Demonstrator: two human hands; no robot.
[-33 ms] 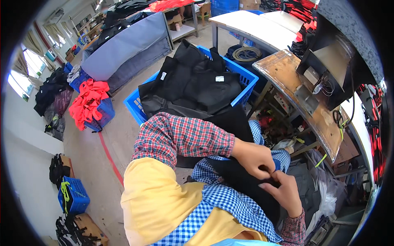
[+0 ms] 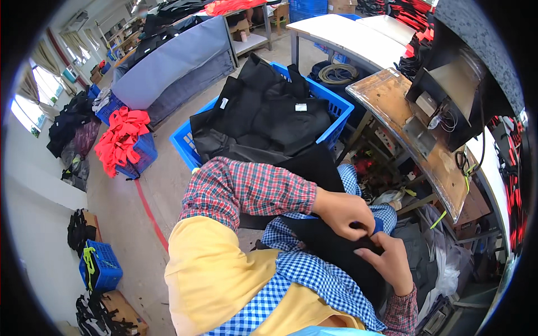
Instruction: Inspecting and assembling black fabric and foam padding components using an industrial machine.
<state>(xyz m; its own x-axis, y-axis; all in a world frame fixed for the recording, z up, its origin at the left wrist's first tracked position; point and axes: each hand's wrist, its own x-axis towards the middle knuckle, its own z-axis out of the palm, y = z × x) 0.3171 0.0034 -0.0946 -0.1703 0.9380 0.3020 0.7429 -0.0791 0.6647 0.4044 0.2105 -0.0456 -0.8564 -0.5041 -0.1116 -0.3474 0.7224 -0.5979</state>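
Observation:
My left hand (image 2: 343, 213) and my right hand (image 2: 386, 263) meet over my lap, fingers pinched together on a piece of black fabric (image 2: 330, 249). The fabric lies across a blue-and-white checked apron (image 2: 314, 274) and runs up toward a blue crate. My left arm in a red plaid sleeve (image 2: 246, 187) crosses over my yellow top. The exact spot the fingertips grip is hidden by the fingers.
A blue crate (image 2: 180, 144) heaped with black garments (image 2: 263, 117) stands just ahead. To the right stand a worn wooden worktop (image 2: 392, 106) and a dark machine (image 2: 459, 84). Red garments (image 2: 120, 140) top another blue crate at left. A grey-covered table (image 2: 174, 67) is behind.
My left hand has shifted very slightly toward the left on the black fabric. Everything else looks the same.

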